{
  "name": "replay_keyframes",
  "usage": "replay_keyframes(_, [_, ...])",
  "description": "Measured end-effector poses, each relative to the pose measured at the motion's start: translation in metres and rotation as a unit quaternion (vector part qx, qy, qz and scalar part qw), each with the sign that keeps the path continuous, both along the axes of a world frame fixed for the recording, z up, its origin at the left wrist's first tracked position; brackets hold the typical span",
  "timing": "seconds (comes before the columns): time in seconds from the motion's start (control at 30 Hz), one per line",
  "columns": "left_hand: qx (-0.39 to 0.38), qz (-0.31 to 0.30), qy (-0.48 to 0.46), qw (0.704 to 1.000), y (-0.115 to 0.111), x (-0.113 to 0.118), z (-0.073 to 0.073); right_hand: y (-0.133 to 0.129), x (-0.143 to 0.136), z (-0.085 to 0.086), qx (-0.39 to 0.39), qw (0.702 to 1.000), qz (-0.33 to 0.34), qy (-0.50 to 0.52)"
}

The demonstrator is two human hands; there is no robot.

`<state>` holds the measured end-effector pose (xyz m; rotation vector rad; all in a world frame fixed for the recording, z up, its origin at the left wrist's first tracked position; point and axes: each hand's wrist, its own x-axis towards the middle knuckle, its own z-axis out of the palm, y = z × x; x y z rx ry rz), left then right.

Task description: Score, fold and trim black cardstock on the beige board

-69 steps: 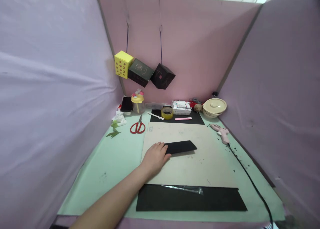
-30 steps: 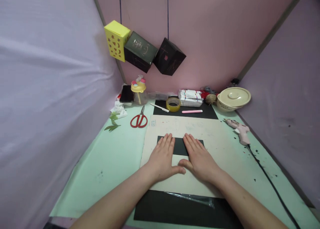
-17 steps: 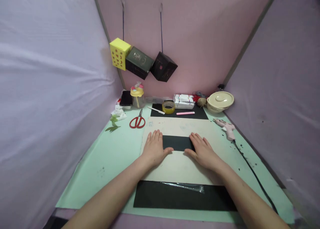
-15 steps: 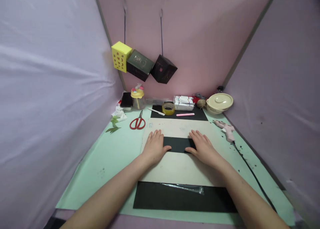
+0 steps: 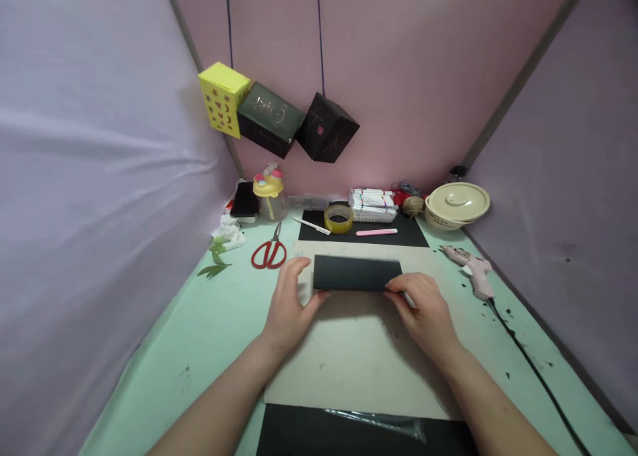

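A dark rectangular piece of card [image 5: 356, 274] is over the pale board [image 5: 359, 349], its near edge seemingly lifted. My right hand [image 5: 417, 303] pinches its near right corner between thumb and fingers. At the left end is my left hand [image 5: 294, 300], thumb by the near left corner and fingers curved apart beside the left edge; the fingers do not close on the card. Red-handled scissors [image 5: 269, 251] lie beyond my left hand.
Behind the board are a tape roll [image 5: 338, 219], a pink pen [image 5: 377, 232] and a marker tray [image 5: 373, 207]. A glue gun [image 5: 471, 270] with a cord lies right. Boxes [image 5: 272, 118] hang above. Black sheet [image 5: 299, 433] lies in front.
Both hands have gone from lying flat on the card to its near corners. My right hand has taken hold of it, and more of the card shows. The view has moved closer.
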<state>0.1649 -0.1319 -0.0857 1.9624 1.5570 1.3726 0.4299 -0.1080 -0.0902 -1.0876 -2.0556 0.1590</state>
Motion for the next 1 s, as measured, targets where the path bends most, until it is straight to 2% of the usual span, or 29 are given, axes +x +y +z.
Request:
replay_keyframes(0.07, [-0.059,-0.006,-0.110,0.992,-0.001,0.000,0.003,-0.002,0.001,0.001,0.044,0.999,-0.006,0.019])
replay_keyframes(0.1, [-0.100,-0.022,-0.178,0.979,-0.001,0.001,0.004,-0.002,0.001,0.002,0.056,0.998,-0.007,0.027])
replay_keyframes(0.13, [-0.143,-0.044,-0.251,0.956,0.000,0.001,0.005,-0.003,0.001,0.002,0.063,0.998,-0.004,0.031])
replay_keyframes(0.2, [-0.222,-0.095,-0.384,0.891,0.001,-0.001,0.008,-0.003,0.001,0.002,0.069,0.997,0.012,0.032])
replay_keyframes(0.27, [-0.285,-0.133,-0.453,0.834,0.002,-0.003,0.012,-0.003,0.001,0.003,0.072,0.996,0.040,0.020])
replay_keyframes(0.3, [-0.311,-0.143,-0.461,0.819,0.003,-0.005,0.014,-0.004,0.000,0.003,0.073,0.996,0.057,0.012])
replay_keyframes(0.4, [-0.362,-0.134,-0.460,0.800,0.004,-0.007,0.017,-0.005,-0.002,0.005,0.074,0.992,0.105,-0.005])
replay_keyframes(0.6, [-0.395,-0.095,-0.532,0.743,0.005,-0.004,0.012,-0.011,-0.010,0.003,0.043,0.987,0.155,-0.024])
replay_keyframes(0.8, [-0.350,-0.057,-0.578,0.735,0.004,0.002,0.015,-0.012,-0.015,0.003,-0.099,0.984,0.121,-0.082])
replay_keyframes(0.87, [-0.351,-0.068,-0.592,0.722,0.003,0.004,0.015,-0.011,-0.017,0.001,-0.112,0.986,0.098,-0.079])
replay_keyframes(1.0, [-0.404,-0.129,-0.606,0.673,0.003,0.005,0.011,-0.010,-0.019,-0.005,-0.087,0.989,0.072,-0.099])
